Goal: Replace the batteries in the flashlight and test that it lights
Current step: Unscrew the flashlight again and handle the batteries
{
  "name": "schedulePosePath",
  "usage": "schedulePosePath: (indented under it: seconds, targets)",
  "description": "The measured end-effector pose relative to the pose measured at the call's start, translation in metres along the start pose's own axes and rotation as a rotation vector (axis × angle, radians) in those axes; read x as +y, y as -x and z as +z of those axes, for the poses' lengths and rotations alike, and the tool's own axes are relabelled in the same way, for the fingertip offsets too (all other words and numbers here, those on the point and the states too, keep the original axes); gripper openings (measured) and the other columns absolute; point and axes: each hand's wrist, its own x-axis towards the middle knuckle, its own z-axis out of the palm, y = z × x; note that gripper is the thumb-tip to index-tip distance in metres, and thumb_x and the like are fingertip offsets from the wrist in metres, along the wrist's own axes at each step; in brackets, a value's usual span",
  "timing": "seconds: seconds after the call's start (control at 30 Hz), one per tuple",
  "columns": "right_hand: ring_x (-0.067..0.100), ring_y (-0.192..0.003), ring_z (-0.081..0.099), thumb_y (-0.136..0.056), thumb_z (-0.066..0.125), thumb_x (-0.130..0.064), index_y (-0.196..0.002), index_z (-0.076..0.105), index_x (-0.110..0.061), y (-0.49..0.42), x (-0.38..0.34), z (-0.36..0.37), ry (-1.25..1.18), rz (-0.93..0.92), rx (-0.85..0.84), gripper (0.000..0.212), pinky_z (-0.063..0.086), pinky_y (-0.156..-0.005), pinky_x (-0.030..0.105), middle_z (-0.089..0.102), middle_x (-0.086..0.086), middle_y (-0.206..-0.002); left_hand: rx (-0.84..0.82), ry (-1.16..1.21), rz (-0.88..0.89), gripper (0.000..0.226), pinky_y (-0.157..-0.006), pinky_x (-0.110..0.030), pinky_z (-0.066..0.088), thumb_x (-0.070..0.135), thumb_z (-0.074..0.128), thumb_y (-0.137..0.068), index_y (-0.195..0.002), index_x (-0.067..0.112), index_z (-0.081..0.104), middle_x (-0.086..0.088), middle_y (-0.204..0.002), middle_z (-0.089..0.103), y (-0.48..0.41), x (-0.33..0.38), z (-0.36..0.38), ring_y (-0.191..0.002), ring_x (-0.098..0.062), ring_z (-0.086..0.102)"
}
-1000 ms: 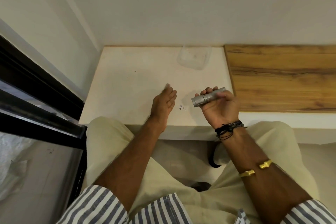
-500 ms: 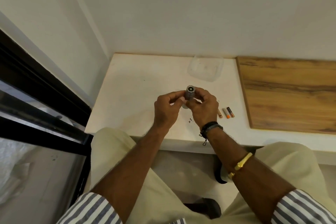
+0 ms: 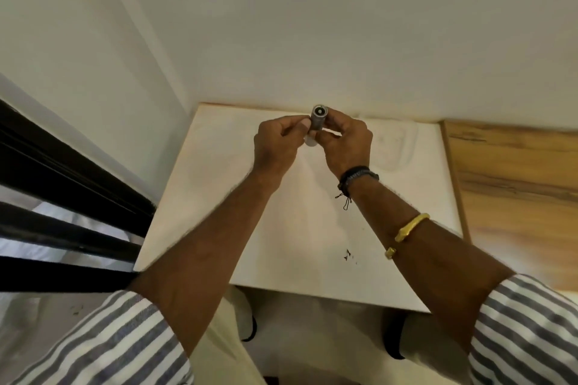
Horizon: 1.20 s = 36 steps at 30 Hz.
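Note:
A small silver flashlight (image 3: 318,122) is held upright in the air above the far part of the white table (image 3: 300,228), one round end facing the camera. My left hand (image 3: 278,144) pinches it from the left with thumb and fingers. My right hand (image 3: 347,141) grips it from the right. A pale round part of the flashlight shows below my fingers. The loose batteries seen earlier are hidden, probably behind my right arm.
A clear plastic container (image 3: 394,147) lies on the table behind my right hand. A wooden board (image 3: 516,191) adjoins the table on the right. The wall is close behind; a black window frame (image 3: 62,197) runs along the left. Small dark specks (image 3: 347,255) dot the table.
My left hand came off the table and joined the right on the flashlight. Both hands then lifted it up and away toward the wall, turned upright; the view shifted too.

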Motion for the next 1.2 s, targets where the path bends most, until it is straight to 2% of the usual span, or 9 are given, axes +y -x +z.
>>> schedulePosePath:
  seconds: [0.13, 0.23, 0.3, 0.6, 0.83, 1.03, 1.2]
  targets:
    - [0.007, -0.102, 0.070, -0.085, 0.074, 0.002, -0.123, 0.073, -0.014, -0.034, 0.006, 0.018, 0.040, -0.037, -0.036, 0.041, 0.048, -0.085, 0.002, 0.077, 0.000, -0.114, 0.022, 0.016, -0.022, 0.022, -0.091, -0.045, 0.059, 0.025, 0.066, -0.093, -0.110, 0.015, 0.076, -0.004, -0.097, 0.078, -0.037, -0.006, 0.000, -0.095, -0.021, 0.074]
    - [0.012, -0.105, 0.071, -0.086, 0.072, 0.002, -0.122, 0.073, -0.016, -0.053, 0.013, 0.029, 0.065, -0.045, -0.049, 0.040, 0.053, -0.097, 0.019, 0.077, 0.000, -0.113, 0.029, 0.004, -0.028, 0.022, -0.090, -0.044, 0.059, 0.022, 0.067, -0.093, -0.111, 0.012, 0.075, -0.006, -0.098, 0.078, -0.061, -0.011, 0.002, -0.095, -0.021, 0.074]
    - [0.013, -0.105, 0.072, -0.087, 0.070, 0.002, -0.122, 0.074, -0.016, -0.064, 0.019, 0.035, 0.070, -0.042, -0.049, 0.040, 0.055, -0.099, 0.025, 0.077, 0.000, -0.112, 0.026, -0.001, -0.038, 0.022, -0.091, -0.044, 0.059, 0.020, 0.067, -0.093, -0.112, 0.011, 0.075, -0.007, -0.098, 0.078, -0.075, -0.016, 0.004, -0.095, -0.021, 0.074]
    - [0.015, -0.105, 0.073, -0.086, 0.075, -0.003, -0.123, 0.074, -0.014, -0.078, 0.038, 0.042, 0.102, -0.029, -0.049, 0.038, 0.055, -0.100, 0.029, 0.077, 0.003, -0.114, -0.012, 0.006, -0.047, 0.022, -0.089, -0.039, 0.060, 0.020, 0.067, -0.094, -0.113, 0.012, 0.073, -0.003, -0.098, 0.077, -0.096, -0.037, 0.010, -0.094, -0.017, 0.074]
    - [0.018, -0.099, 0.073, -0.080, 0.075, 0.003, -0.118, 0.075, -0.010, -0.084, 0.040, 0.043, 0.148, -0.031, -0.044, 0.040, 0.058, -0.096, 0.034, 0.078, 0.005, -0.108, 0.011, -0.027, -0.035, 0.024, -0.087, -0.039, 0.061, 0.021, 0.070, -0.092, -0.114, 0.013, 0.073, -0.002, -0.099, 0.077, -0.101, -0.041, 0.012, -0.093, -0.016, 0.075]
    - [0.015, -0.091, 0.073, -0.079, 0.079, -0.001, -0.110, 0.075, -0.011, -0.096, 0.043, 0.049, 0.171, -0.023, -0.029, 0.032, 0.059, -0.091, 0.029, 0.078, 0.002, -0.099, 0.083, -0.094, -0.021, 0.027, -0.089, -0.041, 0.060, 0.023, 0.071, -0.091, -0.116, 0.011, 0.073, -0.003, -0.101, 0.077, -0.110, -0.041, 0.018, -0.094, -0.018, 0.074]
    - [0.013, -0.087, 0.072, -0.077, 0.080, -0.001, -0.105, 0.075, -0.012, -0.100, 0.051, 0.053, 0.158, -0.037, -0.006, 0.031, 0.054, -0.079, 0.011, 0.076, -0.001, -0.095, 0.134, -0.118, -0.015, 0.027, -0.089, -0.038, 0.060, 0.024, 0.072, -0.090, -0.114, 0.013, 0.074, 0.001, -0.097, 0.076, -0.111, -0.042, 0.023, -0.092, -0.015, 0.073]
